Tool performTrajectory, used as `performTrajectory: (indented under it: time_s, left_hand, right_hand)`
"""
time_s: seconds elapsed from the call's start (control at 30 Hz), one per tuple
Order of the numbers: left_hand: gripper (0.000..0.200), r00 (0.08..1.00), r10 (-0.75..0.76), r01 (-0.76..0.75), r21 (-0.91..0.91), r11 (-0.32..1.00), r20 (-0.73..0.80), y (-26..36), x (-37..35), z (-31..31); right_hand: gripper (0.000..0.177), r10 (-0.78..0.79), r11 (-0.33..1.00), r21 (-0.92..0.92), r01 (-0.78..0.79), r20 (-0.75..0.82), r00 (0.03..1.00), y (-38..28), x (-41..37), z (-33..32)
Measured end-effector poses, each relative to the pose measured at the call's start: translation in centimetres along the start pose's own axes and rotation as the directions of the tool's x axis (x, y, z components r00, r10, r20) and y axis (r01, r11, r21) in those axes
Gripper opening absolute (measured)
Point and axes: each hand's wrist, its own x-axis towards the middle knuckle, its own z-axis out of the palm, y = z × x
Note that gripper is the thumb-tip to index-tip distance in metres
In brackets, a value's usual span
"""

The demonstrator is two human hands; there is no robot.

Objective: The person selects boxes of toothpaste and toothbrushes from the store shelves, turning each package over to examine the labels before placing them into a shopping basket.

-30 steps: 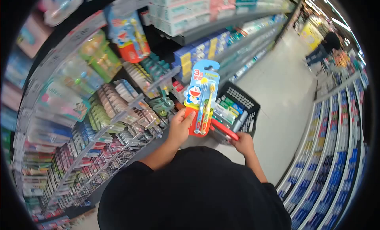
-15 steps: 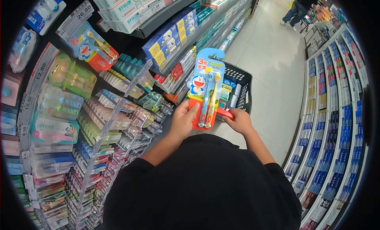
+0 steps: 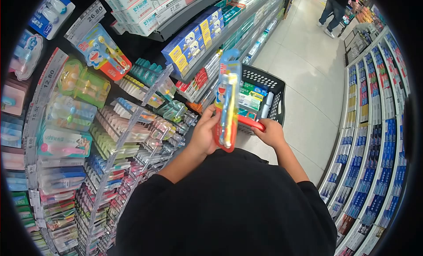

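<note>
My left hand (image 3: pixel 205 132) is closed on the lower left edge of a toothbrush pack (image 3: pixel 228 102), blue on top and red below, with a blue brush and a yellow one. The pack is upright and turned partly side-on. Wrapped round the red handle (image 3: pixel 251 123) of a black basket cart is my right hand (image 3: pixel 269 132). Green and white boxes (image 3: pixel 251 97) lie in the black basket (image 3: pixel 278 95) beyond the pack, which hides part of it.
On the left is a rack of hanging toothbrush packs (image 3: pixel 72 113) with price strips. Boxed toothpaste (image 3: pixel 194 42) fills shelves ahead. White shelves (image 3: pixel 374 137) line the right side. A person (image 3: pixel 333 11) stands far down the tiled aisle (image 3: pixel 304 80).
The pack has turned from facing me to nearly side-on in my left hand, its lower end slightly lower. More of the boxes in the basket shows.
</note>
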Motion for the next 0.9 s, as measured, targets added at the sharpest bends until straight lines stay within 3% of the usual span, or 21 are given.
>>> performTrajectory:
  time_s: [0.03,0.1,0.17,0.2,0.3,0.53,0.9]
  left_hand:
    - [0.026,0.996,-0.074,0.078,-0.093,0.993,0.048,0.5,-0.2,0.1]
    - [0.022,0.893,-0.135,0.350,-0.475,0.808,0.429,0.5,0.1,-1.2]
    - [0.019,0.750,-0.106,0.555,-0.535,0.637,0.653,0.2,0.6,-1.4]
    - [0.023,0.716,-0.107,0.613,-0.548,0.569,0.690,0.2,0.6,-1.3]
    - [0.025,0.597,-0.040,0.678,-0.477,0.559,0.801,0.2,0.6,-0.8]
    - [0.033,0.463,-0.036,0.740,-0.364,0.566,0.886,-0.5,0.8,-0.3]
    - [0.034,0.439,-0.072,0.756,-0.325,0.568,0.895,-0.7,0.9,-0.6]
  right_hand:
    - [0.034,-0.004,1.000,-0.001,0.004,-0.003,1.000,0.0,0.0,0.0]
    - [0.034,-0.010,1.000,-0.004,0.010,-0.024,1.000,0.0,-0.1,0.2]
    - [0.033,-0.022,1.000,-0.001,0.022,-0.042,0.999,0.1,-0.1,0.4]
    - [0.033,-0.028,1.000,0.003,0.028,-0.049,0.998,0.1,-0.1,0.5]
    - [0.034,-0.039,0.999,0.020,0.041,-0.068,0.997,0.1,-0.1,0.7]
    - [0.035,-0.012,1.000,0.025,0.013,-0.046,0.999,0.1,-0.1,0.5]
    - [0.036,0.000,0.999,0.040,0.002,-0.048,0.999,0.3,0.1,0.7]
